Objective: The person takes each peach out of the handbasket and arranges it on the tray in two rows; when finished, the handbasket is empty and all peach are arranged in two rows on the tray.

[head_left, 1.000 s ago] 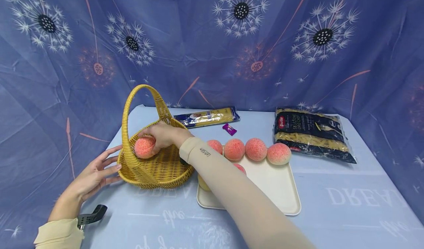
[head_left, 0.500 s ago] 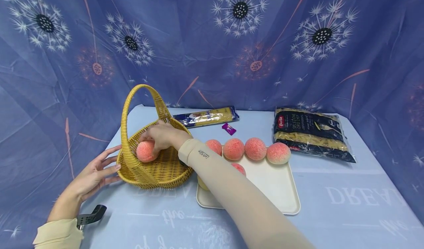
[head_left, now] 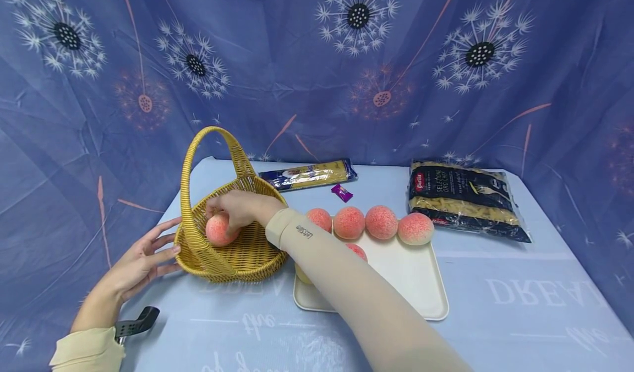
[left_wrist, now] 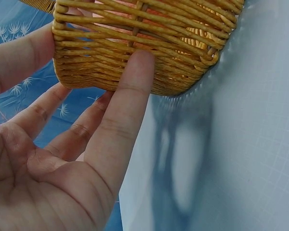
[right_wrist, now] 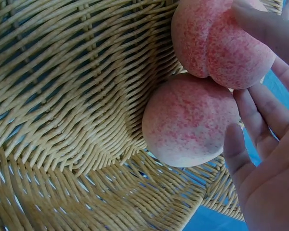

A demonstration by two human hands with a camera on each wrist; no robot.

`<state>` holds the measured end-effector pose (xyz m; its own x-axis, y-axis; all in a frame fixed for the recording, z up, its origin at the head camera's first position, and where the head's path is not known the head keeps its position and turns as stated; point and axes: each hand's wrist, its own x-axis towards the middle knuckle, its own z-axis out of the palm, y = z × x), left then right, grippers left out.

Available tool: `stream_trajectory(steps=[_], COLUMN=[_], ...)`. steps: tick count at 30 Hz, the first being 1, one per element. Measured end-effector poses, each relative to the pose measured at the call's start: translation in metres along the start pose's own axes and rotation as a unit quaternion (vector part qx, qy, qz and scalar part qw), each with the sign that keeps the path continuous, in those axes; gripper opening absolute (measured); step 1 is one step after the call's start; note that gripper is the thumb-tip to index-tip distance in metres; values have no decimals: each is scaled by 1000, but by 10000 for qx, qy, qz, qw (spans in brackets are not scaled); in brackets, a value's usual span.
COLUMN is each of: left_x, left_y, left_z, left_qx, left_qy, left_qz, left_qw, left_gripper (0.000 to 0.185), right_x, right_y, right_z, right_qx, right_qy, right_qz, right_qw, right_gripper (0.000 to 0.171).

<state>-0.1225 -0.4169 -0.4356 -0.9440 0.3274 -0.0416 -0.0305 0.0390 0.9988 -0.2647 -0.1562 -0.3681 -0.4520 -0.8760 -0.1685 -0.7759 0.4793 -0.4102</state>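
A yellow wicker basket (head_left: 247, 259) with a tall handle stands on the left of the table. My right hand (head_left: 242, 209) reaches down inside it and holds a pink peach (head_left: 220, 230) between thumb and fingers. In the right wrist view that peach (right_wrist: 221, 43) lies against a second peach (right_wrist: 190, 120) by the woven wall; the head view hides the second one behind my hand. My left hand (head_left: 141, 262) touches the basket's left side with extended, spread fingers. Up close in the left wrist view, a fingertip (left_wrist: 140, 60) presses on the weave.
Several peaches (head_left: 381, 222) sit on a cream tray (head_left: 411, 284) right of the basket, partly hidden by my right sleeve (head_left: 346, 284). Behind lie a spaghetti pack (head_left: 317, 175), a purple wrapped sweet (head_left: 342, 192) and a large pasta bag (head_left: 465, 201). A blue patterned curtain (head_left: 297, 58) hangs behind.
In the basket, my right hand and the peach have shifted slightly right and down. My left hand keeps its place on the basket's side.
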Motion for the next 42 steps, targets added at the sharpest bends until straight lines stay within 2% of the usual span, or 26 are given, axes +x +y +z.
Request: stream_trajectory(steps=[4,13,20,30,36,42], left_x=[0,0,-1,-2,-2,-2], left_y=[0,2,1,-1,-1,0], left_z=[0,1,1,2,1,0], left_qx=[4,1,17,86,75,98], left_qy=[-8,23,35,50,54,82], left_qz=[-10,-63,-81,-82,-69,-80], left_qw=[10000,10000,10000,9999,9999,9999], left_gripper=[68,68,68,69,68,68], right_x=[-1,-6,-11,-19,-28,-39], right_y=[-2,-12,-15,0,11,18], right_z=[0,-5,-8,-12,-17,-29], right_qx=[83,-518,-568,-174,362,642], right_qy=[-104,-611,-844,-857,-705,-558], right_qz=[-75,191,382,-93,-69,-183], right_qw=[9999,9966,9941,9961,9968,9962], right_gripper=[46,65,57,52,51,52])
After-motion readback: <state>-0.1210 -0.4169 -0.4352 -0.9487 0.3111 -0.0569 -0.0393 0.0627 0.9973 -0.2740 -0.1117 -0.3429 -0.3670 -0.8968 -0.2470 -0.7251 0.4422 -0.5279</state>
